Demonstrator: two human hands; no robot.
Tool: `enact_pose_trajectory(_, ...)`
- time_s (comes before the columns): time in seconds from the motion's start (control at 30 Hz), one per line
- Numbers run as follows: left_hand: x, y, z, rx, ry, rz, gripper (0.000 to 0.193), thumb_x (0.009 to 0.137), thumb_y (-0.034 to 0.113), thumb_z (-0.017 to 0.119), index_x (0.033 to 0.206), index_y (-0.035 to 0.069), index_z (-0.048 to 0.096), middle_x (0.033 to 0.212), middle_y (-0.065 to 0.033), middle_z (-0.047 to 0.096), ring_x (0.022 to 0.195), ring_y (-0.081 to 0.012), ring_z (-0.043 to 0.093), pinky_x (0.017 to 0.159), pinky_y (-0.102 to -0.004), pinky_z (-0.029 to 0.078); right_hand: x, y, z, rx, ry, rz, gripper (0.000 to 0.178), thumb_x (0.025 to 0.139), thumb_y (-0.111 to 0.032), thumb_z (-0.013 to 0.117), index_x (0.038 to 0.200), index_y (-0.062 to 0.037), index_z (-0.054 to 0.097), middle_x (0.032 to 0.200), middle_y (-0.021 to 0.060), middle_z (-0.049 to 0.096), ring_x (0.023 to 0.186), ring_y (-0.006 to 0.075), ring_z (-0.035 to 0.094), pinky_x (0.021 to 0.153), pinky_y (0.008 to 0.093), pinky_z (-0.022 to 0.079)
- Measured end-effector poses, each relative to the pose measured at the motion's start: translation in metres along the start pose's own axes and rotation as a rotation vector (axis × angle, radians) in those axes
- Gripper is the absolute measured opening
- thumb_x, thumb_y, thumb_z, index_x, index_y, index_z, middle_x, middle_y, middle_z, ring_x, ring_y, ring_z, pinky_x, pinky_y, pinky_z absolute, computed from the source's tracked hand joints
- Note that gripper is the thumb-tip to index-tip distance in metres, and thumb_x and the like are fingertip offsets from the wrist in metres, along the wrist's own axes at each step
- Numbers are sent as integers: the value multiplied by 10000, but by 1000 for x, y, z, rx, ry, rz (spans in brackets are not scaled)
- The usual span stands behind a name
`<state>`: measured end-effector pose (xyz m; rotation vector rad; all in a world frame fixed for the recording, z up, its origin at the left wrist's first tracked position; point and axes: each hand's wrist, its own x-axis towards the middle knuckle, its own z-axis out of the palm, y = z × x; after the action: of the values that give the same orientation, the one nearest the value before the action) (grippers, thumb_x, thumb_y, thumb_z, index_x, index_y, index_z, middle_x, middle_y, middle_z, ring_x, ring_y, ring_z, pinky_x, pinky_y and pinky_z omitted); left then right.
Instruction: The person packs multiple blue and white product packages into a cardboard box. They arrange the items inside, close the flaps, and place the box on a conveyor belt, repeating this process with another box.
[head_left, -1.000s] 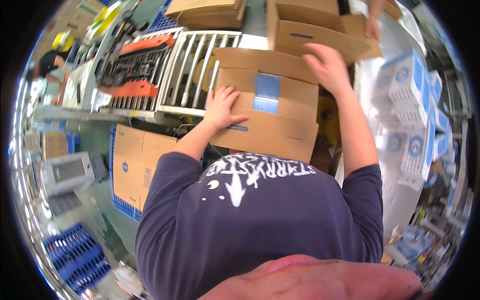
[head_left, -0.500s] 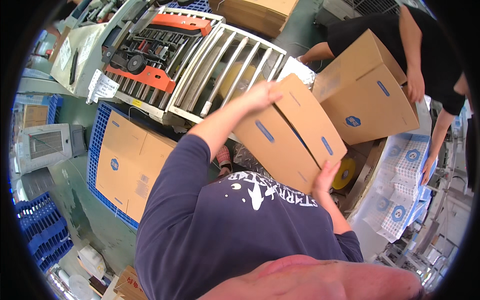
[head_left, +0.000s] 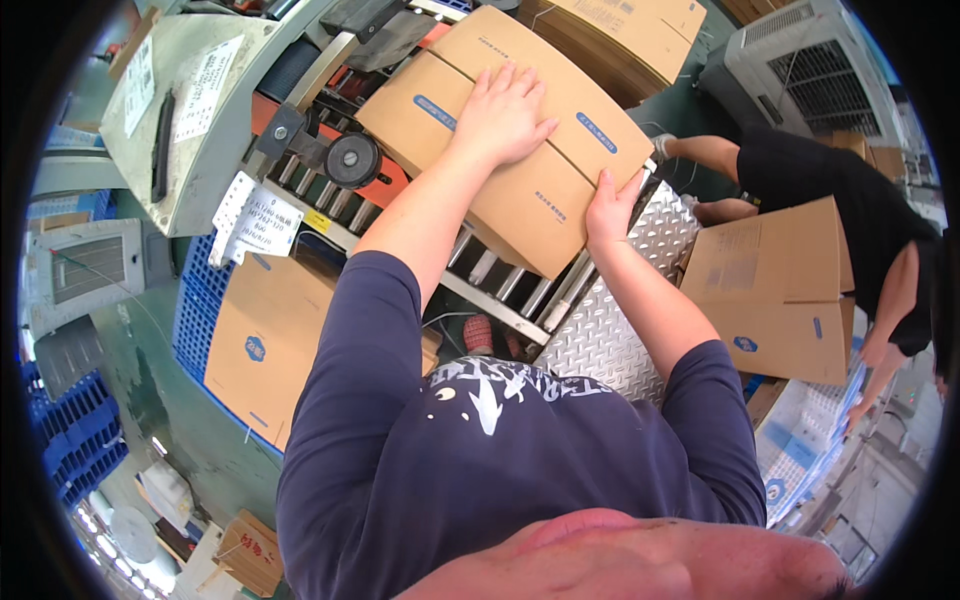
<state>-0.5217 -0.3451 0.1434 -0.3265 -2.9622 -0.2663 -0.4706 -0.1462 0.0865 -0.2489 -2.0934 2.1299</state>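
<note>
While the left hand lies palm-down across the top seam of a brown carton, fingers slightly spread and gripping nothing, the right hand rests open against the carton's right end, thumb apart from fingers. Carton sits on the roller conveyor, by the end edge beside a metal tread plate. Print on top: blue bars either side of the seam, short dark lines of text. White tag, several printed lines, toward the left of the conveyor's near edge; yellow sticker on that edge's rail.
</note>
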Motion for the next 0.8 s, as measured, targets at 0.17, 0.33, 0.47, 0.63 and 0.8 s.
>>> enact_pose_trajectory(0.17,21,-53,-2,-21,-32,-17,547,904,453,472,1321,99,487,1453,-88,381,1373,-301,286,1123,-474,221,28,4,56,-135,63,-54,619,933,-101,509,1422,34,154,1350,199,412,1217,272,438,1029,359,344)
enact_pose_trajectory(0.33,-2,-64,-5,-29,152,-284,462,898,434,479,1216,114,576,1376,-89,472,1334,-309,351,1072,-470,294,52,13,126,-72,22,-201,622,849,-27,574,1372,59,247,1286,226,451,1177,321,472,1032,394,349)
enact_pose_trajectory(0.47,-65,-15,6,-10,238,-163,462,868,376,547,1244,109,542,1385,-111,450,1335,-310,346,1094,-480,264,70,15,156,-194,-30,-109,666,881,-133,611,1393,45,224,1244,232,483,1087,320,536,892,429,475)
enact_pose_trajectory(0.63,-286,1,60,-417,-85,-264,671,723,231,720,1324,102,451,1404,-166,384,1333,-350,318,1047,-500,326,-26,53,49,-225,-709,446,593,942,-585,372,1245,-95,512,984,111,641,807,230,636,719,375,527)
enact_pose_trajectory(0.8,-466,28,104,-120,-977,-555,1095,620,343,822,1491,246,165,1548,-64,124,1416,-414,47,1001,-708,249,-240,243,-261,-1409,-1253,328,421,873,-418,533,1046,-49,638,979,216,656,941,375,628,809,465,489)
